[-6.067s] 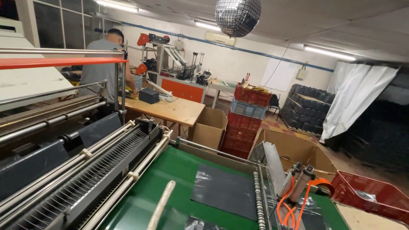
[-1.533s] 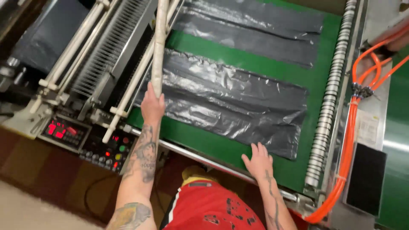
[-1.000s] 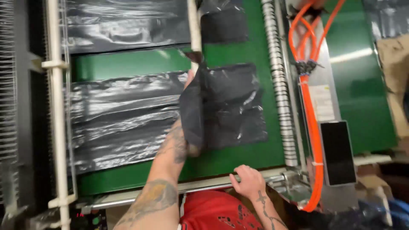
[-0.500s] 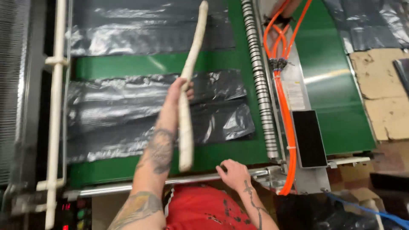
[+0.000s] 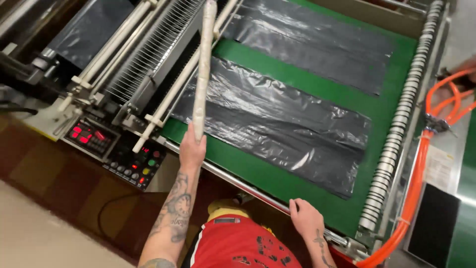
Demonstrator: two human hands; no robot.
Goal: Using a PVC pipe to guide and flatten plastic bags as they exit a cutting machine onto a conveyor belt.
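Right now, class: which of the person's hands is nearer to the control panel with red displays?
Left. The left hand grips the pale stick just right of the control panel; the right hand rests on the table's metal edge, farther off.

A large machine with a green belt (image 5: pixel 277 178) fills most of the view. Left of the belt, a bank of white rollers (image 5: pixel 114 54) and a comb of thin metal rods (image 5: pixel 148 49) are seen. Below the rollers, a control panel (image 5: pixel 116 149) with red lit displays and coloured buttons is set. Right of the belt, a ribbed roller (image 5: pixel 396 139) and orange hoses (image 5: pixel 421 164) run. Below the panel, what may be a brownish floor (image 5: pixel 44 173) is seen, dimly lit.
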